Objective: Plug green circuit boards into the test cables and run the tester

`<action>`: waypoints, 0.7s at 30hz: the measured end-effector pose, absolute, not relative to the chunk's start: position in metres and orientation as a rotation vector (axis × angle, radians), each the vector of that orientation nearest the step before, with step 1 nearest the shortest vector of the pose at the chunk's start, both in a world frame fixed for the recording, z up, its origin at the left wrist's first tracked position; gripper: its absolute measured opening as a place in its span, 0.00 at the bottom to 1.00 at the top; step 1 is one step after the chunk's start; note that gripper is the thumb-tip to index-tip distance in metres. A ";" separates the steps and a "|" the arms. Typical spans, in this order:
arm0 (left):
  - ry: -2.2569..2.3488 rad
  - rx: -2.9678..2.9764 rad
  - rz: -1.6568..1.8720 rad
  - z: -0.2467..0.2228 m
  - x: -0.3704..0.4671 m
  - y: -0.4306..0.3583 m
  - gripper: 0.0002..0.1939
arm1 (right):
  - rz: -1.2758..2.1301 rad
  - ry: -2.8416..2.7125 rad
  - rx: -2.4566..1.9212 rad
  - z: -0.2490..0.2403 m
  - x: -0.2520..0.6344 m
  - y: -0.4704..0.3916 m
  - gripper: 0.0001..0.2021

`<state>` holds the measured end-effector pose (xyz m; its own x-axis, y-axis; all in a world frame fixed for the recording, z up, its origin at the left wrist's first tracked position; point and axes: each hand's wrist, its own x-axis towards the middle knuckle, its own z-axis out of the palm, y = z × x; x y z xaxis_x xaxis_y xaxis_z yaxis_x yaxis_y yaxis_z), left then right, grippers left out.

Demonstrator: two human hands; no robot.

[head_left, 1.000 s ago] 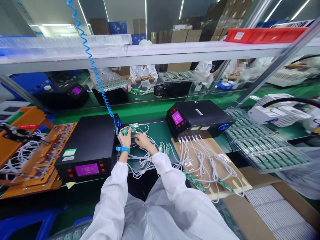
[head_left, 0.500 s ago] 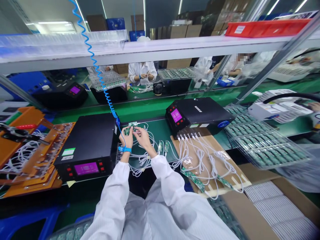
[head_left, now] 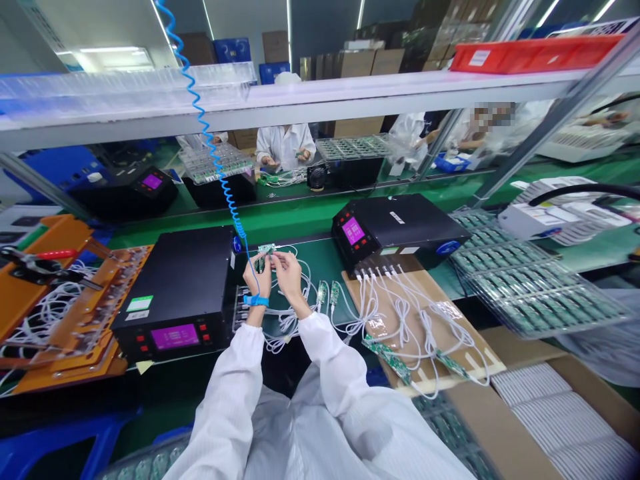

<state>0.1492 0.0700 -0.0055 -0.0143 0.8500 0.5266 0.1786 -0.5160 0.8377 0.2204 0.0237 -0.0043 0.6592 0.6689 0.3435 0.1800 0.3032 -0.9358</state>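
Note:
My left hand (head_left: 257, 275) is closed on a small green circuit board (head_left: 261, 264), which is mostly hidden behind the fingers. My right hand (head_left: 289, 272) meets it from the other side, thumb and fingertips pinched at the board's edge. Just beyond the fingertips lies another green board (head_left: 267, 248) with a white cable plugged in. A blue wrist strap (head_left: 256, 301) with a coiled blue cord (head_left: 227, 190) is on my left wrist. White cables (head_left: 287, 321) lie bundled under and beside my right wrist, and two small boards (head_left: 322, 293) rest to its right.
Black test boxes with lit purple screens stand left (head_left: 175, 287) and right (head_left: 400, 223). Cabled boards lie on a cardboard sheet (head_left: 360, 300). Clear trays of boards (head_left: 540, 280) are at the right, an orange fixture (head_left: 75, 313) at the left. A shelf (head_left: 320, 100) crosses above; co-workers sit beyond.
Both hands have drawn closer together, and the fingers now cover more of the board. Across the bench, a co-worker's hands have moved apart.

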 end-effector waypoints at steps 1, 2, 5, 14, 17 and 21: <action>1.061 1.724 1.576 -0.006 0.149 0.070 0.09 | 0.360 -0.839 -1.264 -0.003 0.220 0.024 0.13; 1.051 1.732 1.576 -0.007 0.149 0.070 0.09 | 0.339 -0.849 -1.273 -0.002 0.220 0.023 0.13; 1.045 1.743 1.576 -0.009 0.149 0.071 0.10 | 0.286 -0.875 -1.294 0.001 0.220 0.022 0.10; 1.094 1.737 1.564 -0.010 0.150 0.071 0.10 | 0.308 -0.861 -1.355 0.003 0.217 0.025 0.09; 1.082 1.751 1.555 -0.010 0.150 0.069 0.10 | 0.298 -0.860 -1.345 0.002 0.217 0.026 0.08; 1.056 1.772 1.545 -0.009 0.152 0.069 0.10 | 0.282 -0.868 -1.385 0.002 0.218 0.026 0.09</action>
